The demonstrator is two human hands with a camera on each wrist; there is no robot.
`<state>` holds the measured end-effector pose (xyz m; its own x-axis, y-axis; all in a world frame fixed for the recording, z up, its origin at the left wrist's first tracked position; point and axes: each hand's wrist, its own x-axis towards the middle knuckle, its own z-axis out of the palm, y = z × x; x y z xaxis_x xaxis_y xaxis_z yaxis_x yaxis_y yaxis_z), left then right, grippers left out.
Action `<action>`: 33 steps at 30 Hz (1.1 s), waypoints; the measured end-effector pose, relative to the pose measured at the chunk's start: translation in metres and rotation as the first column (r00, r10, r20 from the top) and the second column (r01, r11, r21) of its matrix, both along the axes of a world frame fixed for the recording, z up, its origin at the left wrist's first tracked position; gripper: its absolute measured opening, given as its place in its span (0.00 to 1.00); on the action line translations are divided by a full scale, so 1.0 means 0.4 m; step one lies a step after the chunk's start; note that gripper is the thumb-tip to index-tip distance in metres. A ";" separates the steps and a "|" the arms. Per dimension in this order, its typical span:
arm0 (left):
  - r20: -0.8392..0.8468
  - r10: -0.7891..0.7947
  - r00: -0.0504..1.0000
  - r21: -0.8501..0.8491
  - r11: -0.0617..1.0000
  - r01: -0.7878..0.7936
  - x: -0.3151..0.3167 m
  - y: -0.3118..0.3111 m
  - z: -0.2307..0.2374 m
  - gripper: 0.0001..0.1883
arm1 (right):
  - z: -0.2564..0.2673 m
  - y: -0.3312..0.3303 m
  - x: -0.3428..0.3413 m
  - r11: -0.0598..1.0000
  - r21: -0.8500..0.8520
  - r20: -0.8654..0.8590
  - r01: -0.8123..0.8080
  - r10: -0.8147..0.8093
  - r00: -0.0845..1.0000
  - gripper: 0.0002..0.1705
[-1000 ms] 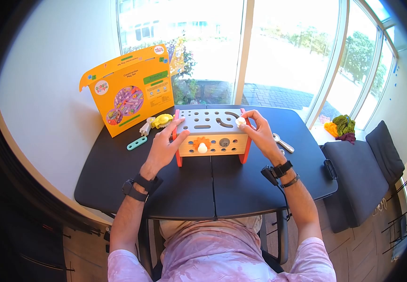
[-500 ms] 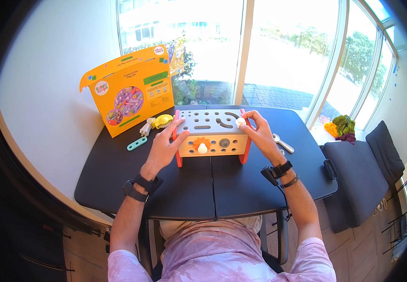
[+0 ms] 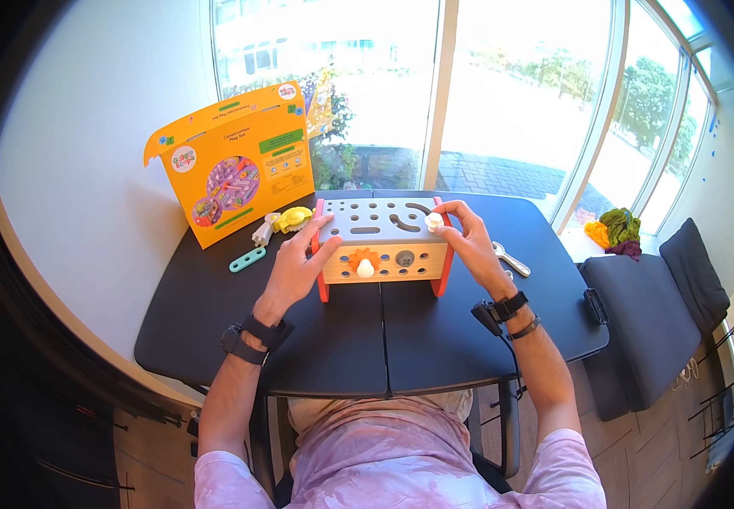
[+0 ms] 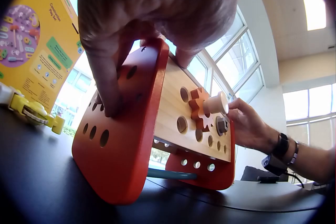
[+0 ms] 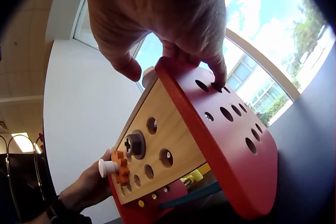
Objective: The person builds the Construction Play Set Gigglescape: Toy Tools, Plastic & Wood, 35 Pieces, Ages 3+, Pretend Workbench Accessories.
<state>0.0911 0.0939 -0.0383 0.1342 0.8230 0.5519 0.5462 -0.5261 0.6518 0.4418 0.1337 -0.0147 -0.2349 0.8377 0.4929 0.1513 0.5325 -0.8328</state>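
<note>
A toy workbench point(image 3: 379, 225) with a grey holed top, wooden front and red end panels stands on the black table point(image 3: 341, 339). My left hand point(image 3: 292, 270) grips its left red panel point(image 4: 118, 134), fingers on the outer face and thumb toward the front. At the right top corner, my right hand point(image 3: 468, 242) pinches a small white bolt point(image 3: 433, 220); its lower part is hidden. One of the right fingers touches the right red panel point(image 5: 231, 124). The workbench front bears an orange gear point(image 4: 199, 109) with a white peg point(image 4: 216, 103) and a grey bolt point(image 5: 135, 144).
Left of the workbench lie a yellow toy point(image 3: 292, 219), a white piece point(image 3: 262, 231) and a teal holed strip point(image 3: 247, 259). An orange carton point(image 3: 240, 161) stands behind them. A toy wrench point(image 3: 511, 258) lies to the right. Beyond the table stands a grey seat point(image 3: 642, 314).
</note>
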 end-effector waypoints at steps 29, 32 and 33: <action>0.002 -0.004 1.000 -0.013 1.000 0.004 0.000 -0.004 0.002 0.29 | 0.004 -0.005 0.009 0.999 -0.021 0.012 -0.037 0.037 0.999 0.19; 0.014 -0.006 1.000 -0.025 1.000 0.007 0.003 -0.009 0.008 0.31 | 0.003 -0.005 0.018 0.997 -0.005 -0.001 -0.071 0.071 0.997 0.25; 0.021 -0.008 1.000 -0.031 0.999 0.008 0.004 -0.010 0.010 0.32 | 0.000 -0.004 0.021 0.997 0.004 -0.009 -0.082 0.082 0.997 0.27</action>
